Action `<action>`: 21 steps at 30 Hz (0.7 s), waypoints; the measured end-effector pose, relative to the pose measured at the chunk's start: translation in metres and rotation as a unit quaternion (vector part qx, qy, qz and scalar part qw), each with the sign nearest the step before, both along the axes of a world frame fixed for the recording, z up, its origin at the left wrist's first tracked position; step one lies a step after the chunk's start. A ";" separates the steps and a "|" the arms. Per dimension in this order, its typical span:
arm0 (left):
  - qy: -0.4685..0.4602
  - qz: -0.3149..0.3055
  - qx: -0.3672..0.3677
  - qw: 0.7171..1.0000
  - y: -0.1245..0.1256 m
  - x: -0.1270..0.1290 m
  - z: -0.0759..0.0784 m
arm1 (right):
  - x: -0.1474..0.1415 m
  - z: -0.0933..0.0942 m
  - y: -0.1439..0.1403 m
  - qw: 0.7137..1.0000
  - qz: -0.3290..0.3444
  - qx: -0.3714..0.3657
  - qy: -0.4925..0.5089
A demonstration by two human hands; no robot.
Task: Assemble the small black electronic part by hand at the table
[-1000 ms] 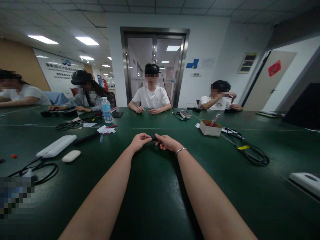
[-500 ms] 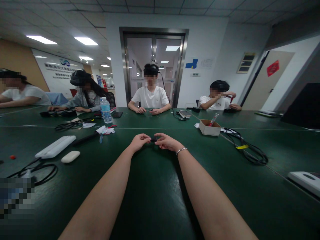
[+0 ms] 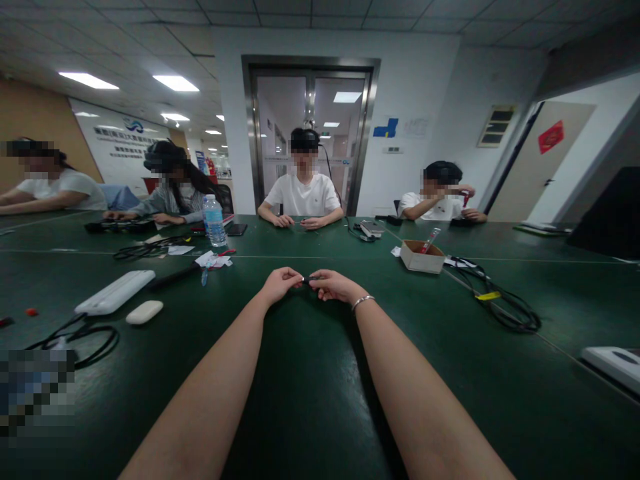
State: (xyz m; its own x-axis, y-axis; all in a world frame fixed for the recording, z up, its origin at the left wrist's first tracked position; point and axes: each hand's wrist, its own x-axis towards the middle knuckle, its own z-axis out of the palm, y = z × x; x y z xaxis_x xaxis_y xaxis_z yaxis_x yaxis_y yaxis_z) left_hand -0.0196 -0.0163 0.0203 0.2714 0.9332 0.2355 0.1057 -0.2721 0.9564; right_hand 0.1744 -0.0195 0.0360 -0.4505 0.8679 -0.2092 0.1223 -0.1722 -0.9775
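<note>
Head view: left hand (image 3: pixel 281 283) and right hand (image 3: pixel 334 285) each pinch one end of a small dark piece (image 3: pixel 307 279), lying sideways between them above the green counter (image 3: pixel 310 400).

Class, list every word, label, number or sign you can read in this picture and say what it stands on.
None can be read.
Wall banner: logo and lines of text, too blurred.
Red door sign: blurred.
Water bottle label: too small.
Small dark object between left hand and right hand: no visible text.
</note>
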 end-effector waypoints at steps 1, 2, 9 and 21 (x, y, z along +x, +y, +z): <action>0.000 0.001 0.000 1.000 0.000 0.000 0.000 | 0.000 0.000 0.000 1.000 0.002 0.005 0.006; 0.000 0.002 0.000 1.000 0.000 0.000 0.000 | 0.000 0.000 0.000 1.000 0.002 0.006 0.013; -0.004 0.004 -0.007 1.000 0.000 0.000 0.001 | 0.000 -0.001 0.000 1.000 0.001 -0.003 0.009; -0.007 0.019 -0.015 1.000 -0.001 0.001 0.002 | -0.002 0.002 -0.002 1.000 0.004 -0.017 0.017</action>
State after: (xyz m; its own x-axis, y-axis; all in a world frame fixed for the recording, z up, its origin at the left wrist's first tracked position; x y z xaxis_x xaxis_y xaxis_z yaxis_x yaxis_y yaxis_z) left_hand -0.0187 -0.0169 0.0221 0.2326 0.9495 0.2107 0.1020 -0.2392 0.9656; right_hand 0.1721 -0.0210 0.0382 -0.4649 0.8567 -0.2235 0.0916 -0.2045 -0.9746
